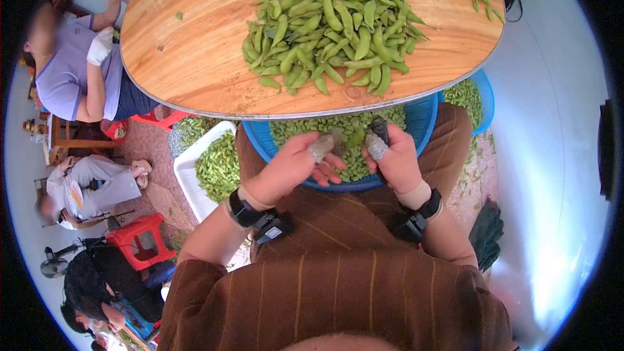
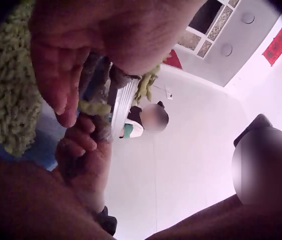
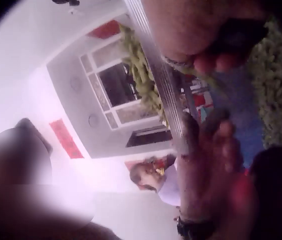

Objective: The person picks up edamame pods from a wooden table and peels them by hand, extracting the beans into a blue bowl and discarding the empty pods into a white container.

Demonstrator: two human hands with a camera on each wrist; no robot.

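Note:
Over the blue tub (image 1: 426, 131) of light green shelled soybeans (image 1: 305, 127), both hands work close together. My left hand (image 1: 289, 161) has its fingers loosely extended, its thumb wrapped in grey tape, with nothing visible in its grasp. My right hand (image 1: 402, 162), with taped thumb and a dark covering on a finger, pinches a green soybean pod (image 2: 95, 108) at its fingertips. A narrow dark object (image 2: 73, 165) lies along the right palm; I cannot tell what it is. On the wooden table (image 1: 188, 45) just ahead lies a heap of unshelled soybean pods (image 1: 331, 32).
A white tray (image 1: 184, 170) with more green beans stands left of the tub, and another blue basin (image 1: 487, 101) stands right. The table edge (image 1: 260, 117) overhangs the tub. Other people sit at left, near a red stool (image 1: 156, 257). Dark cloth (image 1: 486, 234) lies at right.

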